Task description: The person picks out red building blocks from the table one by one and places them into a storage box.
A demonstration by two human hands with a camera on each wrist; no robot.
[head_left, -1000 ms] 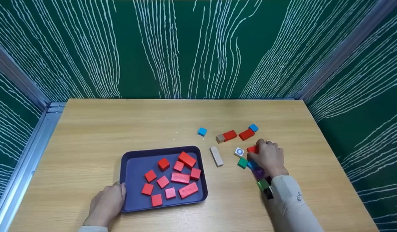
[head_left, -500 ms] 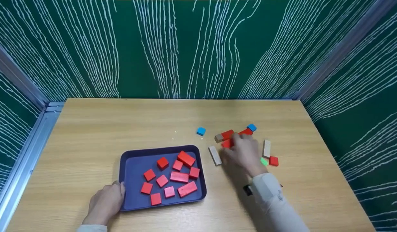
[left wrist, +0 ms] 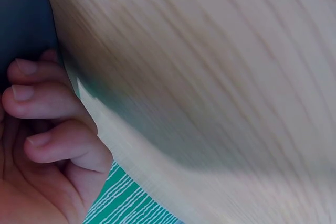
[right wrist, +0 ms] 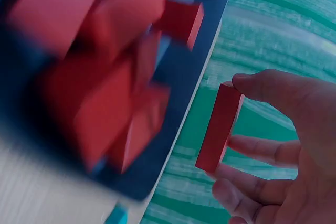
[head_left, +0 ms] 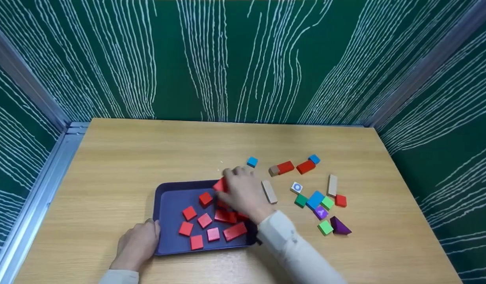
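Observation:
My left hand (head_left: 137, 242) grips the left edge of a dark blue tray (head_left: 168, 228). In the left wrist view, its curled fingers (left wrist: 44, 100) meet the tray's side. Several red blocks (head_left: 235, 231), some cubes and some longer, lie inside the tray. Over the tray's back right part, my right hand (head_left: 246, 193) pinches a red rectangular block (right wrist: 220, 127) between thumb and fingers. That block is held above the tray, and the hand and sleeve hide part of the blocks and the right rim.
Right of the tray lie a pale wooden block (head_left: 269, 192), two red blocks (head_left: 306, 167) behind it, and a blue cube (head_left: 252, 161). Further right are a blue block (head_left: 315, 200), a red cube (head_left: 340, 200) and a purple wedge (head_left: 339, 226). Green walls (head_left: 266, 59) enclose the table.
My right hand has carried the red block leftward from the scattered blocks to over the tray. The blocks it covered are visible again. My left hand stays at the tray's edge.

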